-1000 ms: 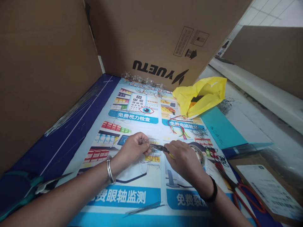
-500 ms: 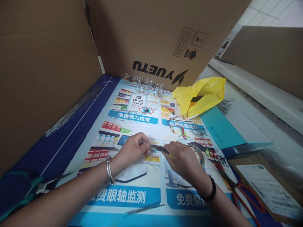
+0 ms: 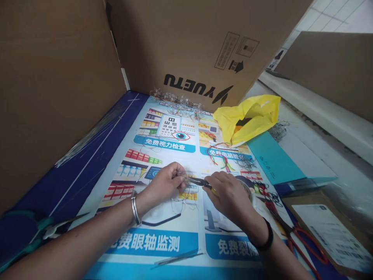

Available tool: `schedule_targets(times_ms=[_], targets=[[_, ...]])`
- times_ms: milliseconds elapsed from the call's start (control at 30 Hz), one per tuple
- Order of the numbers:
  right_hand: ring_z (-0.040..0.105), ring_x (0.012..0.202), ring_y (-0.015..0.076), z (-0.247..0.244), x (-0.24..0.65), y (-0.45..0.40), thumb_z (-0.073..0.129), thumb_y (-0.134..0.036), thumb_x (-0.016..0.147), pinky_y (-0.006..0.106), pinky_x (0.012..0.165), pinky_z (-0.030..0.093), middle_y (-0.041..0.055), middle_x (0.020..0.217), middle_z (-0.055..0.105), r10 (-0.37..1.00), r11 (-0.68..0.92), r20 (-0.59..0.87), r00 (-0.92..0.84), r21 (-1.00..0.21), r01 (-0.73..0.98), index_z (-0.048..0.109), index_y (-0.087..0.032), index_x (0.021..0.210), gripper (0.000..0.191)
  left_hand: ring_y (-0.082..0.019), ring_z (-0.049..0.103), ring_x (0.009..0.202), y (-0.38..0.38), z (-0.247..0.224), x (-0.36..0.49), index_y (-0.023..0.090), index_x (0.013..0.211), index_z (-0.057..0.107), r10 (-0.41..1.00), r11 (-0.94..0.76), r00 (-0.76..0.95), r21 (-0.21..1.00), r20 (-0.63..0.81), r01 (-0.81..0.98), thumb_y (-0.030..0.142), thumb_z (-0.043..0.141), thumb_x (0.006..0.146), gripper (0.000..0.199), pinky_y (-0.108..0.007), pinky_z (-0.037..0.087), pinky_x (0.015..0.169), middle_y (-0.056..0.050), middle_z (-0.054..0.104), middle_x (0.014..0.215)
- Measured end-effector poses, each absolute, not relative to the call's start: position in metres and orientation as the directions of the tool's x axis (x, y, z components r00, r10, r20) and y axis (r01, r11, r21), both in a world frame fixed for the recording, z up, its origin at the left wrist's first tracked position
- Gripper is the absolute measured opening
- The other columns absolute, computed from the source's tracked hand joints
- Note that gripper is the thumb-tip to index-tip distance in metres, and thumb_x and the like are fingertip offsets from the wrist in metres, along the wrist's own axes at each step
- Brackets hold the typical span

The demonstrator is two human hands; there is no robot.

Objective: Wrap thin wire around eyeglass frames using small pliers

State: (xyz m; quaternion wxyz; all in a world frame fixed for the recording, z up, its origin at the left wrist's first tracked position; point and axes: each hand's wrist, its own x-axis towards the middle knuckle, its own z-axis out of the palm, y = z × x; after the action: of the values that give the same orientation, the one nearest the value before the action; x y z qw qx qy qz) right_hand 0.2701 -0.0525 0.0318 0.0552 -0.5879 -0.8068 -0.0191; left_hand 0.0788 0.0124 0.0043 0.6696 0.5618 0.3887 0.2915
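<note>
My left hand (image 3: 169, 181) is closed in a pinch on thin wire, with loops of the wire (image 3: 176, 205) hanging below the fingers. My right hand (image 3: 230, 194) is wrapped round the yellow handles of a pair of pliers (image 3: 198, 181). The pliers' dark jaws point left and reach the wire at my left fingertips. Whether the jaws grip the wire is too small to tell. Under both hands lies a printed poster (image 3: 163, 268). Several straight wire pieces (image 3: 177, 258) lie on it near the front edge.
Cardboard walls (image 3: 186, 46) stand behind and left. Tangled wire pieces (image 3: 177, 102) line the back. A yellow bag (image 3: 250, 116) and coloured cords (image 3: 223, 159) lie back right. Red-handled scissors (image 3: 303, 241) are at right, teal-handled scissors (image 3: 40, 229) at left, and a wire bundle (image 3: 87, 140) further back.
My right hand and the pliers have shifted slightly right, and more of the jaws shows. My left hand keeps its pinch on the wire, almost in the same place.
</note>
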Motion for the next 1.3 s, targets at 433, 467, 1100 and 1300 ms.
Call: schedule_targets(times_ms=[433,467,1100,1300], targets=[[0.043,0.072,0.0183,0.037,0.264,-0.057,0.053,-0.013,0.080,0.032,0.064,0.024,0.0032,0.074,0.055,0.927,0.322,0.150,-0.345,0.158,0.934,0.057,-0.020,0.079,0.008,-0.011,0.055,0.063,0.012,-0.001,0.076,0.022,0.081,0.047,0.844,-0.012,0.533,0.989,-0.067,0.144,0.018,0.049,0.081,0.004,-0.025,0.041,0.065,0.004,0.055,0.065],[0.043,0.072,0.0183,0.036,0.264,-0.057,0.053,-0.013,0.080,0.032,0.064,0.024,0.0032,0.075,0.055,0.927,0.323,0.149,-0.345,0.156,0.934,0.057,-0.020,0.079,0.008,-0.011,0.055,0.063,0.012,-0.001,0.076,0.022,0.082,0.047,0.844,-0.023,0.533,0.988,-0.061,0.150,0.018,0.048,0.081,0.004,-0.025,0.041,0.065,0.004,0.055,0.066],[0.048,0.068,0.0148,0.028,0.266,-0.053,0.051,-0.019,0.083,0.027,0.059,0.024,0.0019,0.072,0.057,0.955,0.286,0.080,-0.286,0.018,0.958,0.056,-0.018,0.076,0.009,-0.011,0.055,0.062,0.012,0.001,0.076,0.021,0.080,0.045,0.834,0.038,0.539,0.988,-0.114,0.151,0.016,0.046,0.081,0.005,-0.026,0.043,0.066,0.004,0.056,0.063],[0.051,0.068,0.0132,0.026,0.271,-0.051,0.052,-0.026,0.084,0.025,0.057,0.024,0.0008,0.074,0.059,0.981,0.193,0.013,-0.193,-0.086,0.977,0.054,-0.018,0.076,0.012,-0.012,0.057,0.067,0.012,0.007,0.074,0.020,0.081,0.050,0.821,0.024,0.558,0.984,-0.120,0.177,0.021,0.048,0.082,0.002,-0.026,0.044,0.067,0.002,0.061,0.068]])
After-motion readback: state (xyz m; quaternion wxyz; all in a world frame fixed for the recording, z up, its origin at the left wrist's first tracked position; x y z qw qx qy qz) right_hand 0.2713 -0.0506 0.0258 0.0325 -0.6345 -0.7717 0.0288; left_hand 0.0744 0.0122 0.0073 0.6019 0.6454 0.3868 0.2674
